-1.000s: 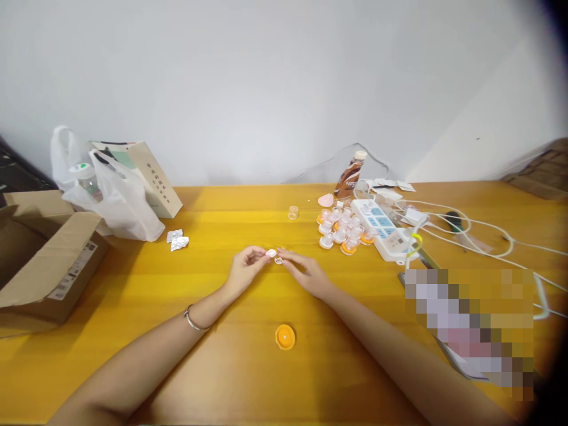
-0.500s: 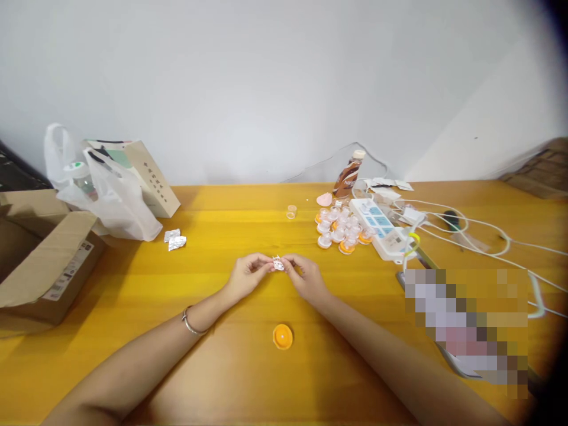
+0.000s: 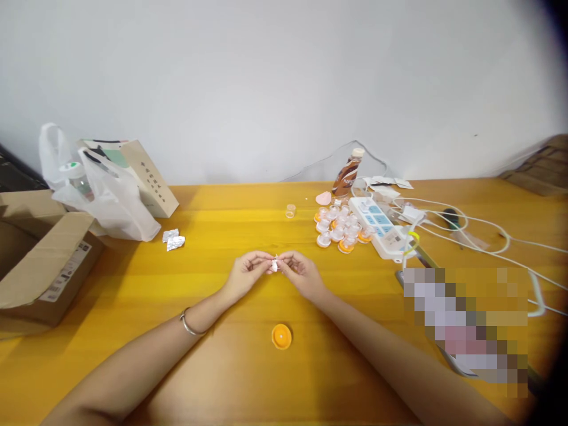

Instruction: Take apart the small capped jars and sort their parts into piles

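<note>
While both forearms reach across the yellow-brown table (image 3: 222, 378), the left hand (image 3: 246, 275) and the right hand (image 3: 305, 276) come together just above the wood, fingertips almost meeting. Between them they pinch a small white piece (image 3: 274, 265), thumb and fingers closed on it from either side; so much of it is covered that I can't make out its full shape. A thin metal bracelet (image 3: 191, 322) circles the left wrist.

Nearer the body, between the two forearms, a round orange cap (image 3: 281, 336) lies by itself on the wood. Beyond the hands stands a little clear cup (image 3: 290, 211), and to its right sits a tight cluster of clear and orange caps (image 3: 341, 226), right beside a white power strip (image 3: 379, 228). Behind the cluster, a brown drink bottle (image 3: 347, 176) with a pale lid stands near a pink piece (image 3: 323, 198).

Over on the left, two silver packets (image 3: 176, 243) overlap, well apart from the hands. Past them a white plastic bag (image 3: 119, 204) slumps against a printed paper bag (image 3: 153, 180), with an open cardboard box (image 3: 71, 290) closer in.
</note>
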Action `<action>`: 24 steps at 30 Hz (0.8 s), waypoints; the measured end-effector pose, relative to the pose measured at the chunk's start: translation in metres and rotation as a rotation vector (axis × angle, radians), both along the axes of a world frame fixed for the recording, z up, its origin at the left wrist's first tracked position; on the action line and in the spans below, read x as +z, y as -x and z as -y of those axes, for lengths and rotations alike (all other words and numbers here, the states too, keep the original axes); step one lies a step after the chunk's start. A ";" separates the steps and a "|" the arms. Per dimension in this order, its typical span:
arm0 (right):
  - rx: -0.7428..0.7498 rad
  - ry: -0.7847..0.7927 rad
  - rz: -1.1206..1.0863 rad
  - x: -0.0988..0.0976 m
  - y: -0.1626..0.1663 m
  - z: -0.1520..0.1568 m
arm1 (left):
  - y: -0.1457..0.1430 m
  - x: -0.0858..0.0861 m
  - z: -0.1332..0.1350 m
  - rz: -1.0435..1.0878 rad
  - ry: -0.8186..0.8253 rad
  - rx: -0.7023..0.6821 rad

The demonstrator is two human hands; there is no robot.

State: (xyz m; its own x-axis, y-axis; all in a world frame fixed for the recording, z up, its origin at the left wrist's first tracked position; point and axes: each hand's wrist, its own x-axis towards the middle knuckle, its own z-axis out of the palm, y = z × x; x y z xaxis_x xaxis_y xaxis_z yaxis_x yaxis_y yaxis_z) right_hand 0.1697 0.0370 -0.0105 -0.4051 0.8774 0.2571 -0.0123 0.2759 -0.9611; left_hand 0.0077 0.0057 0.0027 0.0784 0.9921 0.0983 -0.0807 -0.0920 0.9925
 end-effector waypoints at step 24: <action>-0.168 -0.051 0.008 0.005 0.007 0.006 | 0.001 -0.002 0.009 -0.558 -0.500 0.141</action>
